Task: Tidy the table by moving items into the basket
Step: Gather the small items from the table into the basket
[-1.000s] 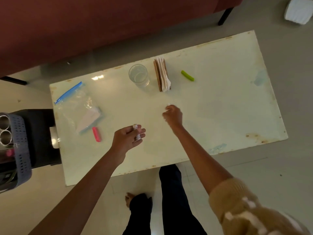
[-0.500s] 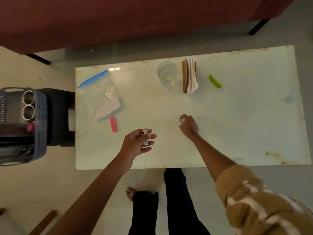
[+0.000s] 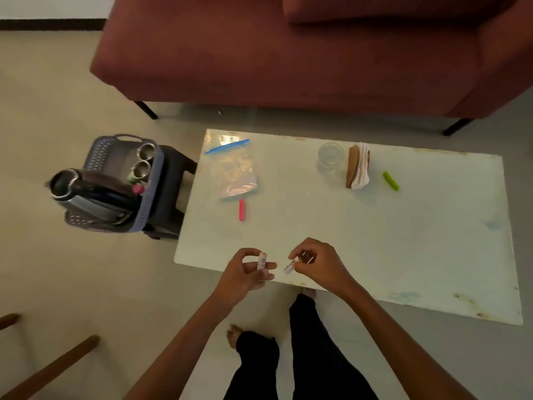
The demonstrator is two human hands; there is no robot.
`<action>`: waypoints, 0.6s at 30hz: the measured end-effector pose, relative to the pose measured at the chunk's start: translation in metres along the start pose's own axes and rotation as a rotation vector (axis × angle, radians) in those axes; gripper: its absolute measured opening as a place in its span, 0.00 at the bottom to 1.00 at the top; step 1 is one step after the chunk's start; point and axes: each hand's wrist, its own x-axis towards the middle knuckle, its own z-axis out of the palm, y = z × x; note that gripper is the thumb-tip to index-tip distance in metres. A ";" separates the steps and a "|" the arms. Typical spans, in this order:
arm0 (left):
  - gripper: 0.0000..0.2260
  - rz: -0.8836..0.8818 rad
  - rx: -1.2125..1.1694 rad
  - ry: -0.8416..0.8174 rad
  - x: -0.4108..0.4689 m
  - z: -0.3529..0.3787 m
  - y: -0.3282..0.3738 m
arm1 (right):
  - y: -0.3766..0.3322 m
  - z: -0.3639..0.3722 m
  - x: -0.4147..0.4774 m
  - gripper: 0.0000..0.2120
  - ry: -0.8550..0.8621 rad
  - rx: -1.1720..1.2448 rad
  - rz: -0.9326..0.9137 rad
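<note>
**Right hand pulled in beside left, both pinching small white pieces**

Right hand has come back from mid-table to the near edge and now sits just beside the left hand, not touching it.

- Left: thumb and curled fingers pinch a small white tube. Its long axis is roughly upright, top end pointing away from the person.
- Right: fingertips pinch a white labelled piece. It is tilted, with its lower end angled toward the left hand. Cannot tell if it is a cap or a second tube.
- Both pieces are in the air over the near edge of the table.
- Basket sits on a dark stool at the table's left end. It holds two steel cups, a dark flask lying across it, and a pink-capped item.
- On the table: zip bag, pink stick just beside it, glass, folded cloth stack, green stick.
</note>
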 end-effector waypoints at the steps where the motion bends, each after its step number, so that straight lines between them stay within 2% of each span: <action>1: 0.12 0.016 0.018 -0.011 -0.012 -0.007 -0.003 | -0.012 0.007 -0.006 0.07 -0.059 -0.036 -0.009; 5: 0.08 0.075 0.035 -0.041 -0.060 -0.034 -0.016 | -0.052 0.041 -0.029 0.11 -0.238 -0.148 -0.062; 13: 0.10 0.156 -0.125 0.034 -0.134 -0.099 -0.056 | -0.096 0.124 -0.072 0.11 -0.245 0.154 0.043; 18: 0.10 0.216 -0.180 0.067 -0.154 -0.130 -0.078 | -0.114 0.170 -0.084 0.10 -0.260 0.178 0.065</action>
